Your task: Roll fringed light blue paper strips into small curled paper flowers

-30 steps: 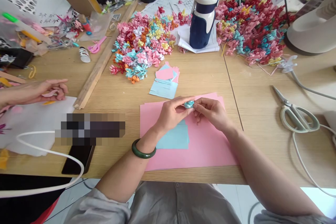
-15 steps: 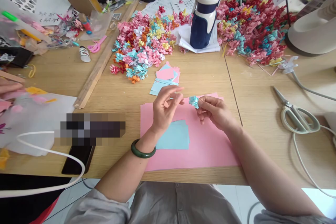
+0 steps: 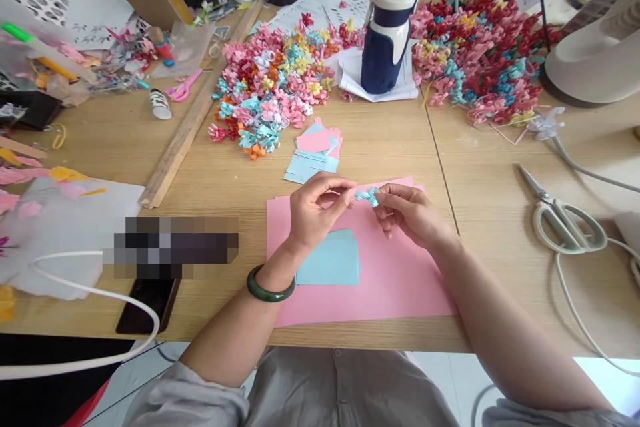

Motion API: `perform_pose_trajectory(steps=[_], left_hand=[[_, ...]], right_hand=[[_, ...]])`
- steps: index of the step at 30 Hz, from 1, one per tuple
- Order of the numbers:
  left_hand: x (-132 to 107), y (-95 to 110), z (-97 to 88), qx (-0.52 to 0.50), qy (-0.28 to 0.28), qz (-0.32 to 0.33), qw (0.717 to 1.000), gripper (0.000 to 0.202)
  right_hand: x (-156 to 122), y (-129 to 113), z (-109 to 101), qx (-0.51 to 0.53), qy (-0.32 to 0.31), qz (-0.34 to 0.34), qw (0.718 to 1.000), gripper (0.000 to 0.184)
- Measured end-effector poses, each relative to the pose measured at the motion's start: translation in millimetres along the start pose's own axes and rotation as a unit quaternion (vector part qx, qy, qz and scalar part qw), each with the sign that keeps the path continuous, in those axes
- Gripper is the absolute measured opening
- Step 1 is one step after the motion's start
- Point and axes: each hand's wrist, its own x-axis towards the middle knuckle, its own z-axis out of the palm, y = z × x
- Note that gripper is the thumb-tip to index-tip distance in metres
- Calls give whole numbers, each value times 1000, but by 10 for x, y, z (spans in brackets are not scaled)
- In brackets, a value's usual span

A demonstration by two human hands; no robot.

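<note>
Between my two hands is a small light-blue paper flower (image 3: 369, 196), looped and curled. My right hand (image 3: 407, 208) pinches its right end between thumb and fingertips. My left hand (image 3: 317, 207), with a dark green bangle on the wrist, is closed at the fingertips on the flower's left side, on what looks like one of its strips. Below the hands lies a large pink paper sheet (image 3: 400, 280). A stack of light-blue paper (image 3: 330, 260) rests on it, partly behind my left wrist. Just beyond are cut blue and pink paper pieces (image 3: 313, 163).
Heaps of colourful paper flowers (image 3: 280, 87) lie at the back, with a blue-and-white bottle (image 3: 385, 33) among them. Scissors (image 3: 567, 217) and a white cable are at right. A wooden strip (image 3: 175, 153) runs along the left, near a dark phone (image 3: 147, 307).
My left hand has come in to the right and its fingertips have closed on the blue flower. The flower now looks stretched out sideways. My right hand stays nearly still.
</note>
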Motion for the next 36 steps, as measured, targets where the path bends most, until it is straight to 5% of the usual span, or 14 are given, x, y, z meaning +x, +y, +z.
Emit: perform_pose_trajectory(steps=[8, 16, 27, 31, 36], left_hand=[[16, 13, -21, 31, 100, 46, 993, 16], [-3, 21, 6, 154, -58, 100, 981, 14], [6, -40, -91, 334, 14, 221, 916, 13], [-4, 5, -59, 223, 41, 149, 963, 18], [-39, 45, 27, 3, -70, -14, 997, 37]], right_hand=[[-12, -32, 25, 49, 6, 24, 998, 24], [-5, -19, 6, 80, -24, 55, 995, 17], [-4, -54, 2, 94, 1, 71, 993, 13], [-7, -62, -5, 101, -5, 53, 993, 12], [-25, -68, 9, 123, -65, 80, 987, 16]])
